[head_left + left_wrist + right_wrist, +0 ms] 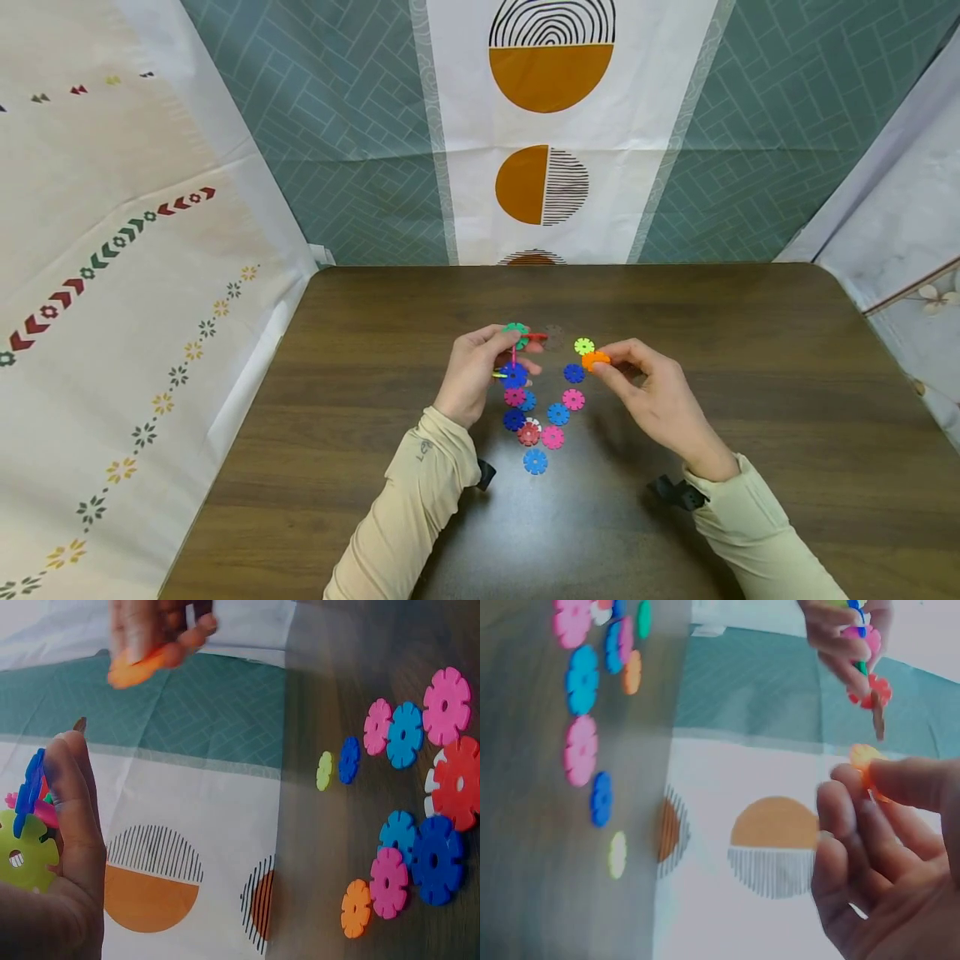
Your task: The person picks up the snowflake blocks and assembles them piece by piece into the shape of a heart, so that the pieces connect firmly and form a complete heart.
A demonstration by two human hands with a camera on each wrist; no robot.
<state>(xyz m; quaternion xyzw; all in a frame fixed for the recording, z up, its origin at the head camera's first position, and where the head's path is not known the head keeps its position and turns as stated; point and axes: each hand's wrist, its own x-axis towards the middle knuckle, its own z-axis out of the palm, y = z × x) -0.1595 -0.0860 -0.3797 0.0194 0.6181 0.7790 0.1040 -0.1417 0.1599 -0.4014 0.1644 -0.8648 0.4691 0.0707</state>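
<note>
My left hand holds a joined cluster of notched plastic snowflake discs above the table. A green disc, a red disc, a brown disc, a pink one, a blue disc and a yellow-green disc make up this cluster. To its right, my right hand pinches a single orange disc between thumb and fingers, apart from the cluster. In the left wrist view the palm hides part of the cluster.
Loose discs lie on the brown table below and between the hands: a yellow-green disc, pink discs, blue discs, a red disc over a white one, and an orange disc. Patterned cloth hangs behind the table.
</note>
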